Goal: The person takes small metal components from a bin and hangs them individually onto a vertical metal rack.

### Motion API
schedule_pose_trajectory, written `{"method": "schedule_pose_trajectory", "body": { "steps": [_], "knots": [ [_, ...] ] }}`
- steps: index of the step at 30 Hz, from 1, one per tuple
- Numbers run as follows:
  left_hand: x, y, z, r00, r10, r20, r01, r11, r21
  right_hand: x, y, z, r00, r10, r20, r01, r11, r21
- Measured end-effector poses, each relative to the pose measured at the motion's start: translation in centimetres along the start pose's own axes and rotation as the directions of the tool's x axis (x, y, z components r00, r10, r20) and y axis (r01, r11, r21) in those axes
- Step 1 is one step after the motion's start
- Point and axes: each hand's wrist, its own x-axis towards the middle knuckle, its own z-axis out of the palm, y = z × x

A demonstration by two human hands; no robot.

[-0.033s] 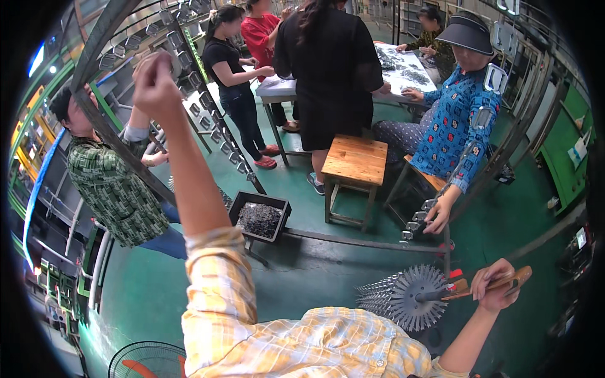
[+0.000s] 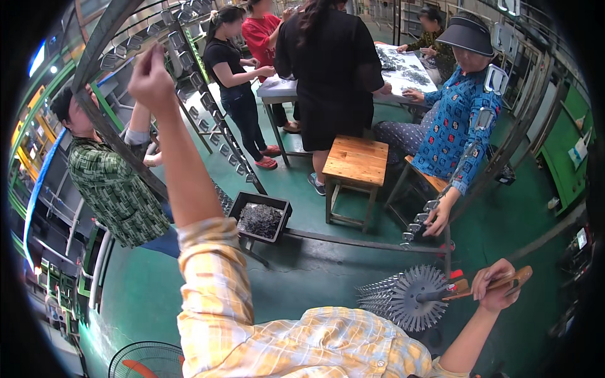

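Clearly, from here I see the right hand, the nearer one, gripping the bar right of the roller, long axis pointing rollerward; the left hand, up-left of the roller, has a grip I cannot tell.

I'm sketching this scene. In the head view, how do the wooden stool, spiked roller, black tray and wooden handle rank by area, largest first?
1. Wooden stool and spiked roller: too alike to rank
2. Black tray
3. Wooden handle, partly hidden by the right hand
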Motion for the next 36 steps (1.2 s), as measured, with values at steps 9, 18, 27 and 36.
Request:
{"method": "schedule_pose_trajectory", "body": {
  "steps": [9, 18, 27, 36],
  "knots": [
    [11.2, -5.1, 4.2, 0.739, -0.549, 0.389, 0.635, 0.762, -0.130, 0.8, -0.4, 0.3, 0.999, -0.026, 0.044, 0.030, 0.996, -0.083],
    [11.7, -4.9, 4.7, 0.653, -0.619, 0.437, 0.744, 0.632, -0.218, 1.5, 0.4, 0.7, 0.998, -0.038, 0.046, 0.043, 0.993, -0.114],
    [13.8, -14.0, 7.5, 0.791, -0.411, 0.453, 0.611, 0.544, -0.574, 0.5, 0.1, -0.1, 0.999, -0.049, 0.004, 0.049, 0.996, -0.071],
    [5.5, -3.6, 6.5, 0.946, -0.318, -0.067, 0.255, 0.854, -0.453, 2.3, -0.3, 0.8, 0.999, 0.026, 0.024, -0.023, 0.994, -0.108]
  ]
}}
